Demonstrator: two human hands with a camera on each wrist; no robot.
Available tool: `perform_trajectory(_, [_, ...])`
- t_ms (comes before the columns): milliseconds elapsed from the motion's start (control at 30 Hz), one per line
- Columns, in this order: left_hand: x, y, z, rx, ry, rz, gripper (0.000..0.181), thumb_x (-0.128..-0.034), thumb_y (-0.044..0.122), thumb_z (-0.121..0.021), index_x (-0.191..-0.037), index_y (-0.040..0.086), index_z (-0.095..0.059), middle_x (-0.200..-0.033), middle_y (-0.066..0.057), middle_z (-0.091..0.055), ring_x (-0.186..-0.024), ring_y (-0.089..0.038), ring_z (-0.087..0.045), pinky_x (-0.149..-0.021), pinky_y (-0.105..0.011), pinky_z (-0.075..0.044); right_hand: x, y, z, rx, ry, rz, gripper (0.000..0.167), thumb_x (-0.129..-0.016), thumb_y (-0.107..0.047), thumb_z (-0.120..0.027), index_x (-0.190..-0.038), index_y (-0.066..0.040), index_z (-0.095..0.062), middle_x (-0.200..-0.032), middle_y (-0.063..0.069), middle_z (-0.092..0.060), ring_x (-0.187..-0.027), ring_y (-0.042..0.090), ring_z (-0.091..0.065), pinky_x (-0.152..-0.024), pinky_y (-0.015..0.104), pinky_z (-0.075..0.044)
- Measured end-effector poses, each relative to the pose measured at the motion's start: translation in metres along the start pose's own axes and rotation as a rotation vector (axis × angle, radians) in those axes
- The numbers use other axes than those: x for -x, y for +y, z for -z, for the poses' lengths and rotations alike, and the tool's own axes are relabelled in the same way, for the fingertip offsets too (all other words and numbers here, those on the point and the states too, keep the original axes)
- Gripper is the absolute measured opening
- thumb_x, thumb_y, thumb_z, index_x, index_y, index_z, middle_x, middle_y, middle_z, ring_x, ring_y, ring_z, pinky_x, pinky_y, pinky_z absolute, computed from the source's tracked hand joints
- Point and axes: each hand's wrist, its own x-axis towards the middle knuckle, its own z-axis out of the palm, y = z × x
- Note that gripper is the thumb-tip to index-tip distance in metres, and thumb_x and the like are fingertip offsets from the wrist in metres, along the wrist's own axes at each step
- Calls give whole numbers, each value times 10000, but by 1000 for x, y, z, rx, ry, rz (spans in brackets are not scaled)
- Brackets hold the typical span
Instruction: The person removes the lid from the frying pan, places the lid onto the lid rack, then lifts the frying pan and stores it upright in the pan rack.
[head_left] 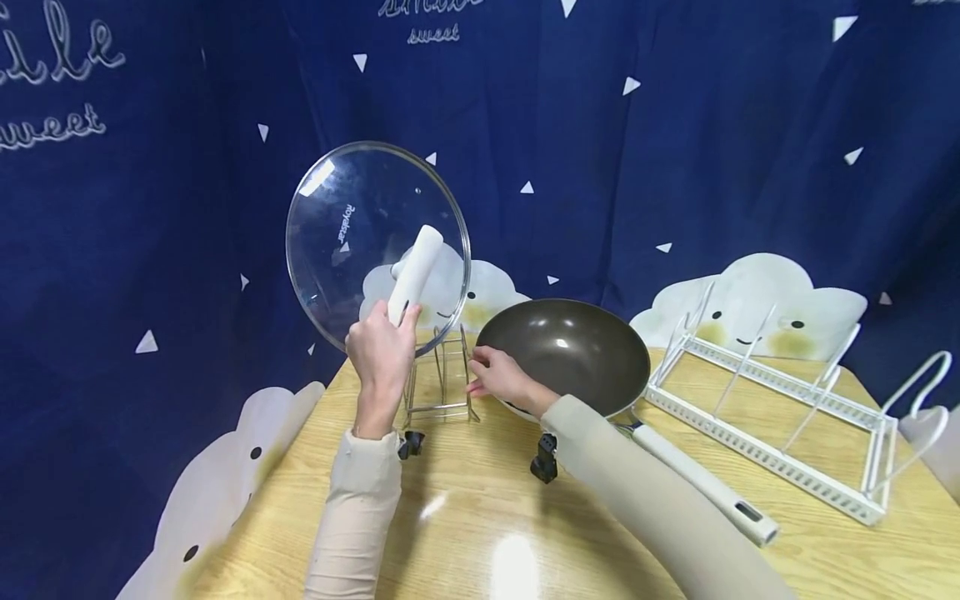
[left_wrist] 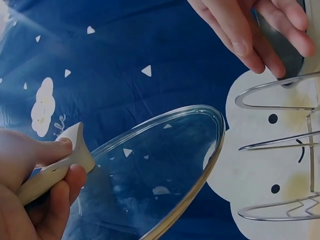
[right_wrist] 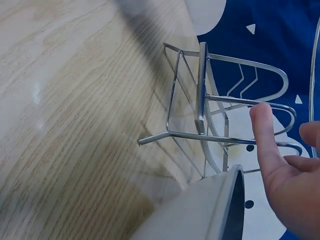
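Observation:
My left hand (head_left: 381,354) grips the white handle (head_left: 417,265) of a round glass lid (head_left: 322,267). The lid is held up on edge above the table, behind a small metal wire rack (right_wrist: 201,90). Beside the rack is my right hand (head_left: 504,379), its fingers loosely bent with nothing between them. In the right wrist view the index finger (right_wrist: 264,130) overlaps the rack's wire loops; whether it touches them I cannot tell. A wok (head_left: 573,342), dark inside and pale outside, lies just right of the rack, partly behind my right hand and forearm.
The wok's long white handle (head_left: 697,479) points toward the front right. A larger white rack (head_left: 757,448) with upright loops stands on the wooden table (head_left: 450,533) at the right. Behind hangs a dark blue curtain (head_left: 570,142) with clouds and triangles.

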Motion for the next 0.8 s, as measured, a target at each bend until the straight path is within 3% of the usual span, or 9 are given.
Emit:
perform_trajectory(100, [1, -1, -2, -20, 3, 3, 360, -805, 330, -743, -731, 5, -608, -618, -184, -622, -574, -404, -607, -526, -509, -459, -3, 2, -2, 49, 7, -13, 449, -1018, -101, -408, -1426, 56, -306, -1383, 261, -422, -889, 380, -653, -756, 405, -553])
perform_trajectory(267, [2, -2, -7, -35, 7, 2, 372, -803, 336, -744, -722, 4, -600, -607, -189, -614, -570, -417, -601, -520, -517, -456, -9, 5, 0, 171, 50, 11, 385, -1013, -90, -421, -1376, 36, -420, -1264, 245, -544, -770, 330, -681, -615, 294, -568])
perform_trajectory(433, [2, -1, -8, -66, 15, 5, 371, -810, 347, -734, -750, 3, -609, -624, -202, -619, -565, -434, -594, -497, -522, -448, -15, 4, -1, 190, 41, 9, 350, -1004, -74, -438, -1333, 40, -474, -1191, 238, -579, -760, 328, -683, -576, 265, -561])
perform_trajectory(700, [6, -3, -11, -85, 19, -21, 369, -806, 318, -738, -722, -9, -589, -604, -230, -600, -547, -465, -571, -489, -537, -431, -24, 8, -8, 269, 63, 32, 198, -989, -58, -468, -1116, 43, -581, -932, 170, -613, -653, 288, -681, -513, 273, -552])
perform_trajectory(800, [8, -4, -12, -87, 15, -20, 370, -803, 318, -740, -720, -11, -591, -603, -229, -601, -549, -461, -575, -487, -533, -431, -27, 10, -11, 295, 78, 39, 156, -988, -66, -468, -1026, 28, -587, -909, 214, -608, -633, 282, -679, -498, 267, -547])
